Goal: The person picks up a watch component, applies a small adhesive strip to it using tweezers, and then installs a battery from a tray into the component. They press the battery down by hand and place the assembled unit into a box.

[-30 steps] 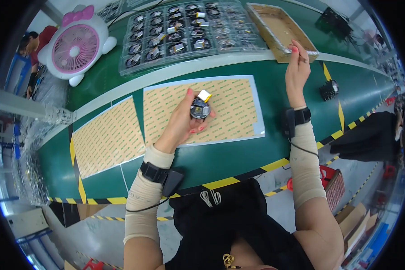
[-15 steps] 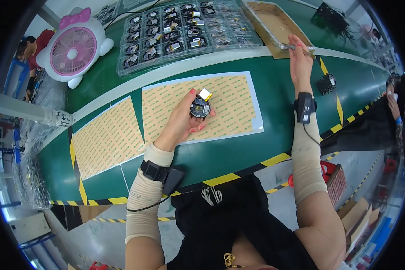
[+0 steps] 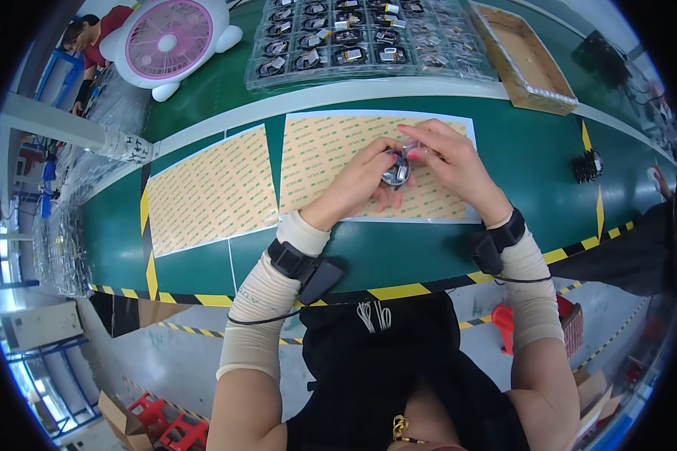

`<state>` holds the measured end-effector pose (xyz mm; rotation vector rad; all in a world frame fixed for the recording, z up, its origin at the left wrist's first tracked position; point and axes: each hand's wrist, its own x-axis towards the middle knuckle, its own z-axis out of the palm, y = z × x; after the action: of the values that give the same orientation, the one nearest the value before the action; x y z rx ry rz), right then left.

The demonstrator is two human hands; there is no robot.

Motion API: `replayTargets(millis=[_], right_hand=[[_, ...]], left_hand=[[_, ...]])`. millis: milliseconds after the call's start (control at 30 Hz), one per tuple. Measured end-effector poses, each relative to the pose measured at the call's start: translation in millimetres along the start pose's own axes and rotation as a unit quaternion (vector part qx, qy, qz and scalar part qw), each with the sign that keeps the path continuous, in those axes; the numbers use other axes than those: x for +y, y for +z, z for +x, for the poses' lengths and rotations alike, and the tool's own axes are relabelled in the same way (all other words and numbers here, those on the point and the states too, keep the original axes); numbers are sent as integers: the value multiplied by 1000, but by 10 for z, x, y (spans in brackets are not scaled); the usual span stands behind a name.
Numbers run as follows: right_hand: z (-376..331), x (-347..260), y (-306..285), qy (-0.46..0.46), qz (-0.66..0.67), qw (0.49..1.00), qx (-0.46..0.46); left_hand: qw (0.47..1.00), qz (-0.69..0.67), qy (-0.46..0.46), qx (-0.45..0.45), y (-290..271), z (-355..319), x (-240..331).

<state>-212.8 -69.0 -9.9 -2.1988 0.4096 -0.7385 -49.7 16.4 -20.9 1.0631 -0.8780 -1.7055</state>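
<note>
My left hand [image 3: 358, 180] is closed around a small round black electronic device [image 3: 397, 173], its open face with inner parts turned upward. Against the upper right of the device my right hand [image 3: 453, 159] is bent with thumb and fingers pinched together. Whatever those fingertips hold is too small and partly covered to name. The battery seen on the device half a second ago is mostly hidden by fingers now. Both hands are over the right one of two sheets of tan adhesive backing with green print, the right sheet [image 3: 316, 150] and the left sheet [image 3: 210, 192].
Behind a pale strip, a clear compartment tray [image 3: 338, 68] holds several similar round devices. A shallow cardboard box [image 3: 545, 98] stands at the back right, a pink and white fan [image 3: 169, 41] at the back left. A small black part [image 3: 587, 165] lies right. Striped tape [image 3: 399, 292] edges the table.
My right hand has come from the box's near edge, where it held a thin tool, to the device in my left hand. The whole view has shifted, with things appearing farther right.
</note>
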Motion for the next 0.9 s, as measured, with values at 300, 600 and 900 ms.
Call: replayTargets(millis=[300,600,900], right_hand=[[-32,-38,53,-85,-165,977,109],[-59,-2,101,-192,-259,943,86],[-33,-54,225,-176,-253,946,97]], left_hand=[[991,-101,5,88,-51,4,70],[972,-214,25,94,-130,40,14],[962,-154,94,207,39,45,-48]])
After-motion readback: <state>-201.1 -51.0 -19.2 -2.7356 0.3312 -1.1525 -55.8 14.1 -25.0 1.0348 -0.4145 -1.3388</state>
